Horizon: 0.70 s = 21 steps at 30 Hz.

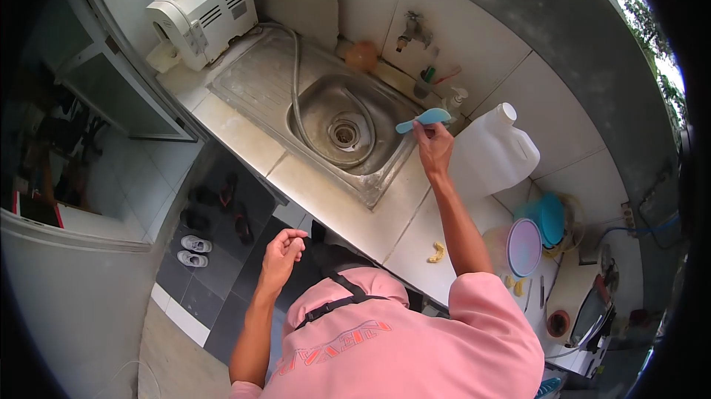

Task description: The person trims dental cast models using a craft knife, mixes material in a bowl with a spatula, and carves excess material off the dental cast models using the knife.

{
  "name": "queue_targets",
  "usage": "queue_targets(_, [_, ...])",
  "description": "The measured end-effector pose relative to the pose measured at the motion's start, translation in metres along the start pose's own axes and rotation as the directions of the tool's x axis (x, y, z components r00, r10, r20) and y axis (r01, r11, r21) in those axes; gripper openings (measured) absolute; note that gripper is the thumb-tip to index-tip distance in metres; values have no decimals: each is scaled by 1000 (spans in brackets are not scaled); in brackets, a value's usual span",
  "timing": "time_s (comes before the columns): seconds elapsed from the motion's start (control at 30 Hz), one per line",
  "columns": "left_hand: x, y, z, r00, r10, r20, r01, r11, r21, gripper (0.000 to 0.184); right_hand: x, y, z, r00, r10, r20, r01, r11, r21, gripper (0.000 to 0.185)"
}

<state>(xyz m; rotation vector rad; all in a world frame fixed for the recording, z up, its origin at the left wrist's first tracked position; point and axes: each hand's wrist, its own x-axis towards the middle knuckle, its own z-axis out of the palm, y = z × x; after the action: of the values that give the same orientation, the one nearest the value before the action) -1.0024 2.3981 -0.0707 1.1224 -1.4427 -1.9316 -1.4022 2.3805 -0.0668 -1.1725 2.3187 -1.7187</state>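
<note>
My right hand (435,146) grips a light-blue paddle-shaped utensil (432,117) above the right rim of the steel sink (255,66). Its broad end points right and its narrow end sticks out to the left. Just beside that hand stand a white plastic jerrycan (492,151) and a clear pump bottle (458,97). My left hand (283,257) hangs in front of the counter, by my waist, with its fingers curled in and nothing visible in them. A grey hose (296,81) runs into the sink basin and loops around the drain (343,133).
A white appliance (211,18) stands left of the sink, and a tap (407,32) is on the tiled wall. Yellow peel-like pieces (437,252) lie on the counter (404,251). Further right are a lilac-lidded tub (523,248) and a teal container (549,219). Shoes (194,251) rest on the floor.
</note>
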Motion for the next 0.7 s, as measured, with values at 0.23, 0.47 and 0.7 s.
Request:
queue_targets(0.23, [-8,227,34,489,347,801,14,914,-405,43,189,87,61,912,-117,-392,-46,922,-383,22])
queue_targets(0.47, [79,235,26,361,291,886,428,793,-434,32,221,136,104,786,-359,-503,-108,722,-684,39])
queue_targets(0.7, [148,237,15,182,227,957,545,787,-290,49,118,78,166,985,173,1,-172,980,-99,41])
